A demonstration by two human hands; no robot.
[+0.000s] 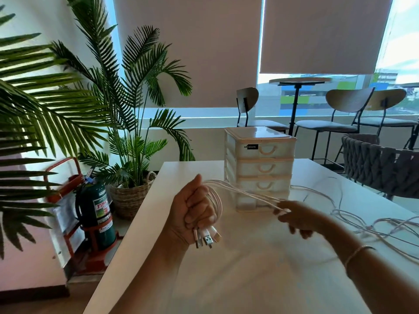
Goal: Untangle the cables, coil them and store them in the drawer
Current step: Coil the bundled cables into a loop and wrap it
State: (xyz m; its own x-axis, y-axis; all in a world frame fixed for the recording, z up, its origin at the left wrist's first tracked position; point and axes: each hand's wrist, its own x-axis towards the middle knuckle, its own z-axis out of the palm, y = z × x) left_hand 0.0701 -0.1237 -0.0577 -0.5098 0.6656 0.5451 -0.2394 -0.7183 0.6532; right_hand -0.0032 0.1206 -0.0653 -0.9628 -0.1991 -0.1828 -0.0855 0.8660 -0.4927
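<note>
Left hand (197,214) is a closed fist round a bundle of pale USB cables (244,192), plug ends (207,239) sticking out below the fist. Probably held by the plugs so the ends stay together as an anchor while the length gets coiled. A loop of cable curves over the fist's right side, so coiling looks started, not finished.

Right hand (294,219) is motion-blurred; fingers curled, the taut strands run into them, so its grip reads as a loose pinch on the same cables, likely feeding slack. Exact finger contact can't be told.

Strands stretch tight between the two hands, lifted above the white worktop (226,279). The rest of the cable (367,220) lies in loose, crossing loops on the worktop to the right, still looks tangled.

Four-drawer plastic organiser (260,168) stands just behind the hands. The upper three drawers are closed; the bottom one is partly hidden by cable and hand, can't say. Nothing stored yet, as far as I can see.

Judgement: mid-coiling; snag risk where the loose loops cross.
</note>
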